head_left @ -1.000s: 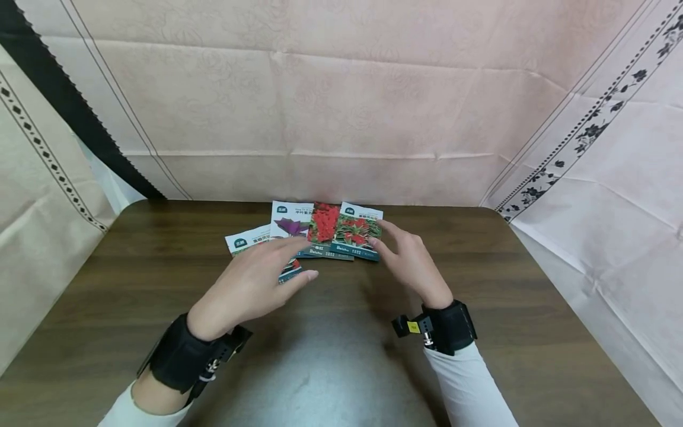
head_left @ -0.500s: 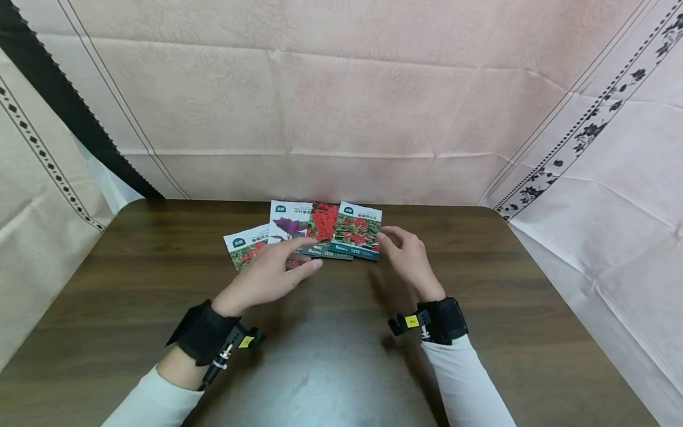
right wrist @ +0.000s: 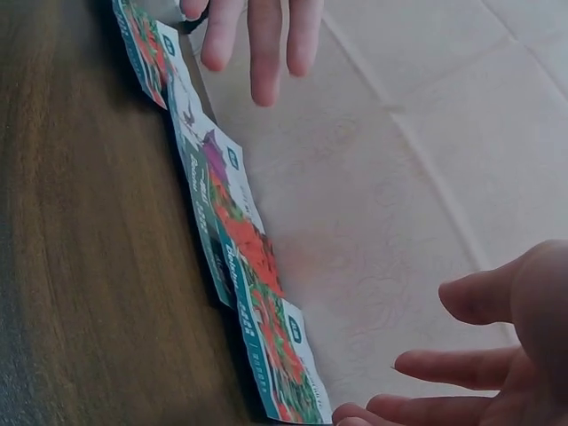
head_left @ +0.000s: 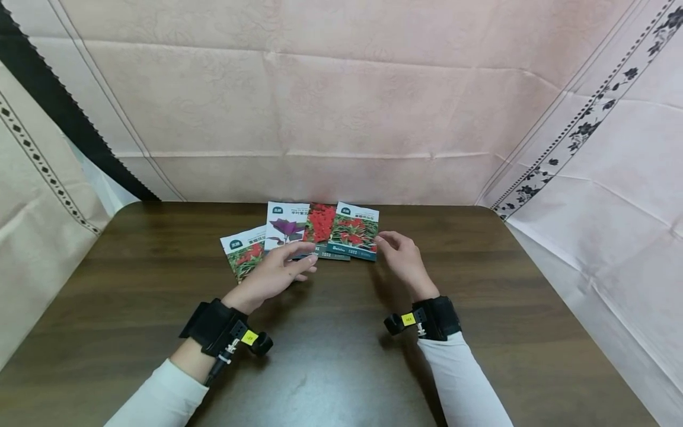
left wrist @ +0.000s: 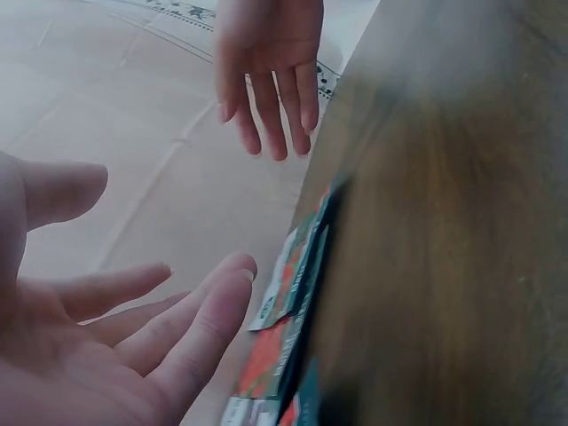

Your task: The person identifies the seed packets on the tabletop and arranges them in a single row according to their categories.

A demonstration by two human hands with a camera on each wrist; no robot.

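Observation:
Several seed packets lie overlapping in a row near the table's far edge. In the head view the left one [head_left: 245, 252], showing red flowers and green leaves, is tilted and partly hidden by my left hand [head_left: 274, 273]. Beside it come a purple-leaf packet [head_left: 288, 224], a red-flower packet [head_left: 321, 223] and, rightmost, another red-and-green packet [head_left: 353, 230]. My left hand is turned on its side over the lower left packets, fingers loosely extended and holding nothing. By the lower right corner of the rightmost packet is my right hand [head_left: 404, 261]; the right wrist view shows its fingers apart with nothing gripped.
The brown wooden table [head_left: 331, 367] spreads out toward me. A pale patterned cloth [head_left: 341, 107] hangs behind its far edge, with more cloth at both sides. Each wrist wears a black strap [head_left: 439, 317] with a small camera.
My left hand has rolled from palm-down onto its side, showing more of the left packet. My right hand has drawn back from over the rightmost packet to its side. The packets look unmoved.

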